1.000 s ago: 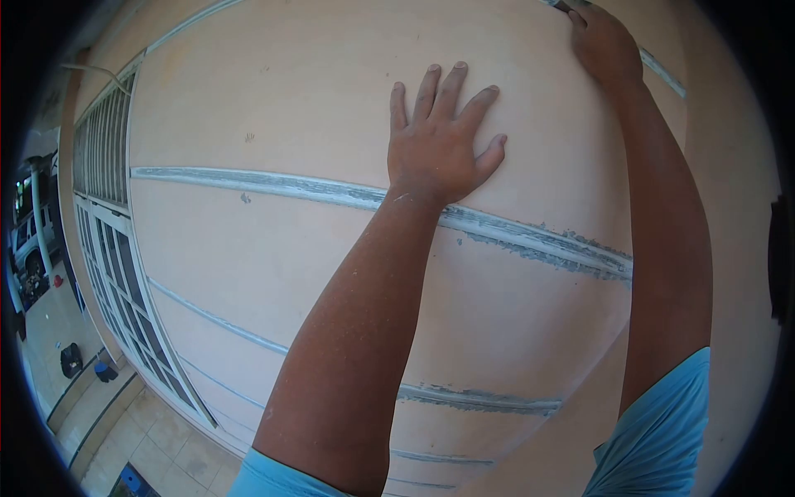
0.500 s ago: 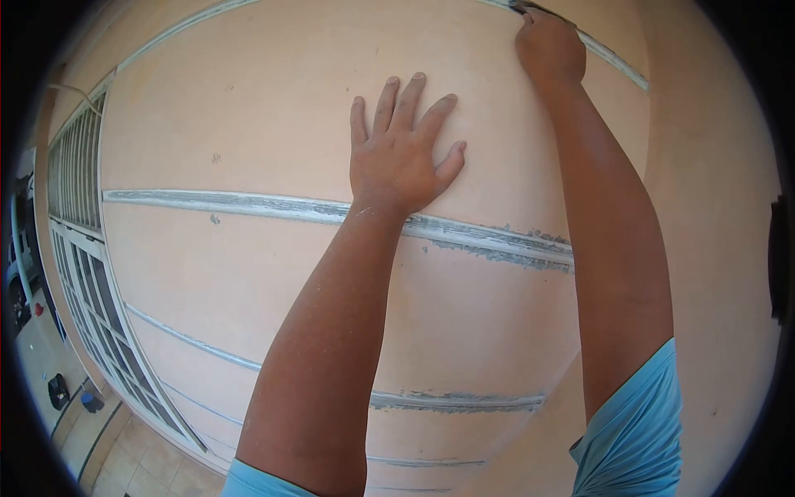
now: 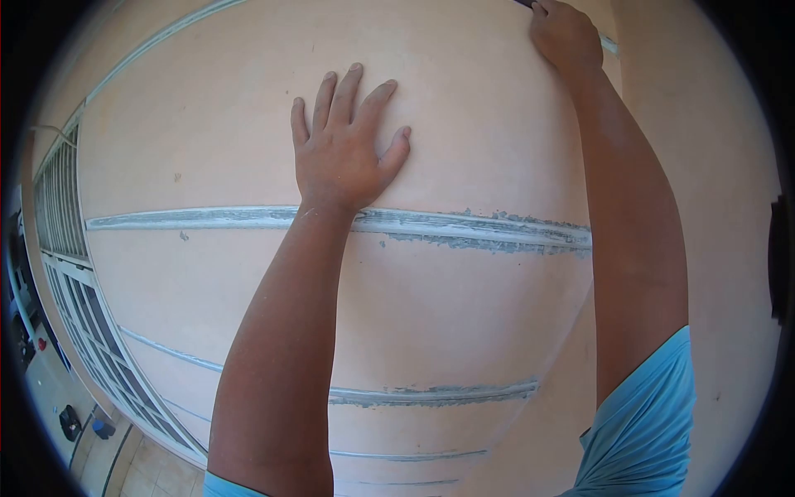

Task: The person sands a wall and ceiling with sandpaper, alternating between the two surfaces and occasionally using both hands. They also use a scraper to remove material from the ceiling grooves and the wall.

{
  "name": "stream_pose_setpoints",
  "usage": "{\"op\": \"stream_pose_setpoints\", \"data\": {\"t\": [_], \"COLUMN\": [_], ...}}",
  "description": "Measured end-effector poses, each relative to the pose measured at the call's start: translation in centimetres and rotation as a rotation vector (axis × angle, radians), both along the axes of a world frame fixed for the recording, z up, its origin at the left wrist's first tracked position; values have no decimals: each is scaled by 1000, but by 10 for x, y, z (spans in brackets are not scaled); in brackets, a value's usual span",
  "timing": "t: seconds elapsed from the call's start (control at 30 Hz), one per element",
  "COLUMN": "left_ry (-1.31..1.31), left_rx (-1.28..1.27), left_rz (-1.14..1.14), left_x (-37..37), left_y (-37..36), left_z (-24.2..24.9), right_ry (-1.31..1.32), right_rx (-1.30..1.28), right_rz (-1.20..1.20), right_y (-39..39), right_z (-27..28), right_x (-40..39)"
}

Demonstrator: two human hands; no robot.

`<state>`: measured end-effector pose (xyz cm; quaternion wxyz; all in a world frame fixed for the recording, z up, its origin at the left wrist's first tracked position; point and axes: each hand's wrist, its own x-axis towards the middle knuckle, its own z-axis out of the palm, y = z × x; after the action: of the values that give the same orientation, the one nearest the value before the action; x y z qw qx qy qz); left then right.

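Observation:
My left hand (image 3: 344,149) lies flat on the peach wall (image 3: 464,124), fingers spread, just above a white horizontal groove (image 3: 431,225) whose paint is worn to grey with ragged flaked edges. Up at the top right, my right hand (image 3: 566,37) is closed on a dark, thin tool (image 3: 523,2). Most of that tool is out of frame or behind the fingers, so its kind cannot be made out. It is held at the uppermost groove (image 3: 609,45), of which only a short stretch shows to the right of the hand.
Further grooves run across the wall lower down, one of them grey and flaked (image 3: 431,393). A barred window or door (image 3: 91,306) stands at the left. Below it are floor tiles (image 3: 157,472), a dark bag (image 3: 70,422) and a blue item (image 3: 103,428). A wall corner rises at the right.
The view has shifted somewhat. In it, my left hand appears further left, still flat on the wall. My right hand sits slightly further right, with less of the dark tool showing.

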<state>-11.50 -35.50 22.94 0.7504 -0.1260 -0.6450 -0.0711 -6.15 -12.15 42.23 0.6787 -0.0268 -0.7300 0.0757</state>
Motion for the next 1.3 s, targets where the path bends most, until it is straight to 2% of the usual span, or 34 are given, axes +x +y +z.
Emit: {"op": "stream_pose_setpoints", "data": {"t": [0.03, 0.1, 0.13, 0.2, 0.27, 0.33, 0.43, 0.47, 0.53, 0.63, 0.73, 0.8, 0.93, 1.0, 1.07, 1.2, 1.27, 1.3], "left_ry": [-5, -8, -15, -16, -18, -15, -11, -12, -8, -9, -10, -8, -22, -23, -22, -18, -19, -22], "left_rx": [6, 13, 14, 16, 10, 12, 1, 1, -9, -22, -9, -1, 8, 3, 7, 0, 7, 13], "left_rz": [-14, -8, -9, -10, -22, -14, 16, 28, 36, 39, 74, 81, 85, 73, 94, 86, 93, 103], "left_x": [0, 1, 1, 1, 1, 0, 0, 0, 0, 1, 1, 2, 2, 3, 2, 1, 1, 1], "left_y": [0, 0, 0, -1, 0, -1, -1, -1, -2, 1, 0, 0, 1, 1, 0, 1, 0, -1], "left_z": [0, 0, 0, 0, 0, 0, 0, 0, 0, 0, 1, 0, 0, 0, 0, -1, 0, 0], "right_ry": [4, 278, 276, 200, 265, 275, 288, 287, 57, 134, 162, 189, 205, 56, 332, 193, 364, 168], "right_rx": [3, 137, 143, 136, 312, 319, 428, 417, 265, 333, 250, 199, 162, 53, 274, 203, 537, 324], "right_rz": [7, 153, 155, 318, 270, 285, 234, 221, 167, 248, 125, 211, 75, 181, 225, 57, 282, 147], "right_y": [10, 17, 16, -9, -47, -74, -66, -61, -47, 7, 68, 92, 86, 54, 34, 48, 65, 62], "right_z": [-1, -7, -1, 0, -9, -4, 9, 10, 12, -4, -4, -11, -2, -6, -13, 5, 3, -1], "right_x": [-7, -18, -24, -22, -20, -26, -37, -33, -21, -3, -4, 1, 0, 7, -15, -45, -32, -11]}}
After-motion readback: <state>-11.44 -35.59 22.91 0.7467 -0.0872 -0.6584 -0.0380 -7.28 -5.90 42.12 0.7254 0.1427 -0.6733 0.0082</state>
